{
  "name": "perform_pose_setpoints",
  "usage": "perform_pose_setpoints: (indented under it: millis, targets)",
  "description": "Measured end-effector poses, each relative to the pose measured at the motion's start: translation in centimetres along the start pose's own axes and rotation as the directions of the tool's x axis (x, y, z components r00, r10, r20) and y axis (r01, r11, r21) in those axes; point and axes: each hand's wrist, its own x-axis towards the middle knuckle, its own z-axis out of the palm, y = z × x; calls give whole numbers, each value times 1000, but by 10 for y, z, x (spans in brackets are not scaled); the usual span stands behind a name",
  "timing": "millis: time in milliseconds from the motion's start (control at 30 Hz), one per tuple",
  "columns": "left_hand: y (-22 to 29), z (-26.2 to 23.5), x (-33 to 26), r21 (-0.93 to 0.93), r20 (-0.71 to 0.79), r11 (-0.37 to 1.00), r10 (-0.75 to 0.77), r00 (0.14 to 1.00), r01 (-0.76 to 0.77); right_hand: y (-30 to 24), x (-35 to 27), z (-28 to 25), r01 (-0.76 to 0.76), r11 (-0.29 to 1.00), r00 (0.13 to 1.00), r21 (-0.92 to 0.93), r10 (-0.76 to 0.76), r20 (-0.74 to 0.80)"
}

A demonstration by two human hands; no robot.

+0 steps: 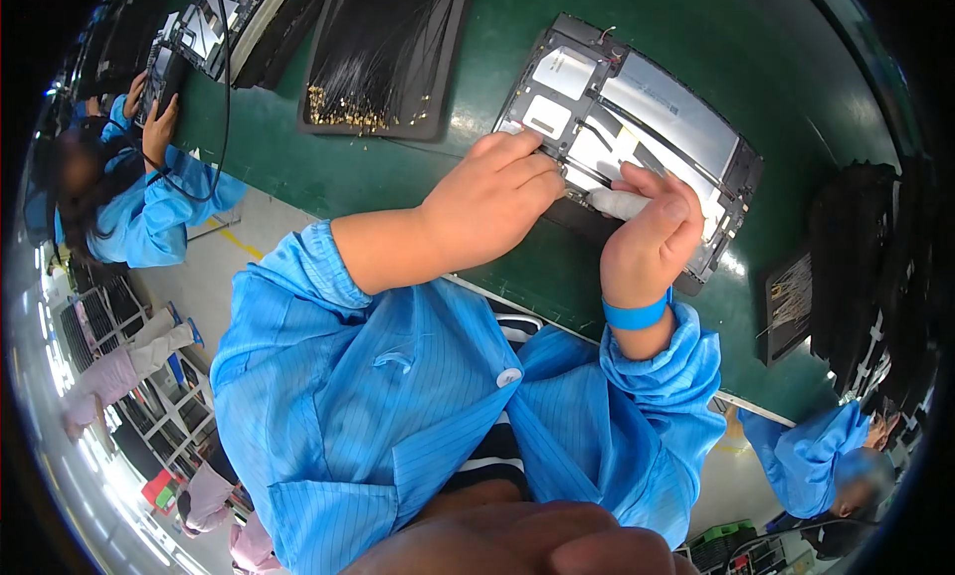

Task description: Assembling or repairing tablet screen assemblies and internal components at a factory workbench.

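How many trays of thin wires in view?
2: one black tray left of the open device, one dark tray to its right. Others may be hidden.

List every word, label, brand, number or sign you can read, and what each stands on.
Legible text: none.
Silver panel of the open device: a tiny dark mark, too small to read.
Pale rectangles on the device's dark frame: no print I can make out.
Background shelves: too blurred to read anything.
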Motion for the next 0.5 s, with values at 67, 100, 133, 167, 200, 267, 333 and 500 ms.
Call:
perform_pose_setpoints:
  millis: [67, 100, 133, 167, 200, 267, 333, 500]
  targets:
    - [0, 0, 1, -5, 3, 1000, 0, 1000, 0, 1, 0, 0, 31, 1000, 999, -1, -31, 37]
    - [0, 0, 1, -8, 5, 1000, 0, 1000, 0, -1, 2, 0, 54, 998, 997, -24, -52, 49]
    - [0, 1, 2, -9, 7, 1000, 2, 1000, -2, -4, 3, 0, 76, 996, 996, -46, -73, 60]
    - [0, 1, 1, -4, 9, 1000, 7, 1000, -7, -10, 7, 0, 80, 996, 995, -44, -77, 61]
    - [0, 0, 0, 2, 10, 1000, 14, 1000, -14, -18, 13, 2, 205, 965, 968, -160, -177, 177]
    - [-1, 0, 0, 40, 5, 999, 14, 1000, -14, -23, 17, 7, 338, 904, 919, -261, -258, 297]
    - [2, -4, 0, 75, -1, 997, 17, 1000, -17, -27, 18, 12, 236, 913, 945, -333, -135, 298]
    - [12, -27, -7, -260, 135, 839, -458, 879, 477, -1, 31, 4, 219, 917, 968, -335, -159, 196]
